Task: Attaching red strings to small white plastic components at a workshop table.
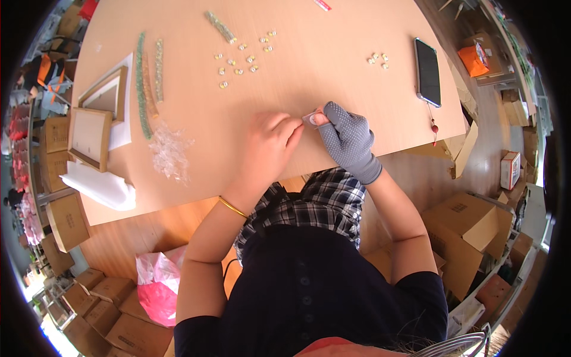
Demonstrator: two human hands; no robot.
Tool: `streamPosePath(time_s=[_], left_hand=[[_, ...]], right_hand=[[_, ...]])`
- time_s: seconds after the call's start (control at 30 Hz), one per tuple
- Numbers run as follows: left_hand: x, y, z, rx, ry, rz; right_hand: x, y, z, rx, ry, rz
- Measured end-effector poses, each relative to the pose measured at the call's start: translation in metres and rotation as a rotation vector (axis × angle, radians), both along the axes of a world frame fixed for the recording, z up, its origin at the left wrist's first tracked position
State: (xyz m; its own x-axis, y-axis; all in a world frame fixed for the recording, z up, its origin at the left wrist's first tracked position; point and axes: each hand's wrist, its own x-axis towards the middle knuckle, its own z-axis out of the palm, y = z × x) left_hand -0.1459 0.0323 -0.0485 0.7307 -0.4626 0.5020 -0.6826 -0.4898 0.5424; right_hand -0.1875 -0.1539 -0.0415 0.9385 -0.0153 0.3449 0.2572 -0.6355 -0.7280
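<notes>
Both hands meet over the near part of the wooden table [285, 71]. My left hand [267, 140] is bare, its fingertips pinched at one edge of a small clear plastic bag [309, 118]. My right hand [350, 138], in a grey dotted glove with the thumb tip bare, grips the other side of that bag. Something small and pale seems to be at the bag, too small to make out. Left of my hands lies a loose heap of clear little plastic pieces [169, 152]. Farther off, several small white-and-yellow items [238, 71] are scattered, with a smaller cluster [377, 59] at the right.
Long green [141, 83] and orange [150, 95] strips lie at the left, near wooden frames [90, 138] and a white wrapped bundle [98, 185]. A black phone [427, 72] with a beaded strap rests near the right edge. Cardboard boxes [461, 223] stand on the floor.
</notes>
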Motion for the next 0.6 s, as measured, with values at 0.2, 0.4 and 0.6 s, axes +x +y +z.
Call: streamPosePath(time_s=[0.2, 0.4, 0.6], left_hand=[[0.019, 0.01, -0.004, -0.136, 0.13, 0.174], [0.093, 0.026, 0.0, 0.138, -0.03, 0.218], [0.098, 0.021, 0.0, 0.145, 0.096, 0.146]], right_hand=[[0.028, -0.047, -0.009, -0.19, -0.176, -0.265], [0.056, -0.098, -0.025, -0.37, -0.298, -0.474], [0.047, -0.101, -0.021, -0.296, -0.393, -0.388]])
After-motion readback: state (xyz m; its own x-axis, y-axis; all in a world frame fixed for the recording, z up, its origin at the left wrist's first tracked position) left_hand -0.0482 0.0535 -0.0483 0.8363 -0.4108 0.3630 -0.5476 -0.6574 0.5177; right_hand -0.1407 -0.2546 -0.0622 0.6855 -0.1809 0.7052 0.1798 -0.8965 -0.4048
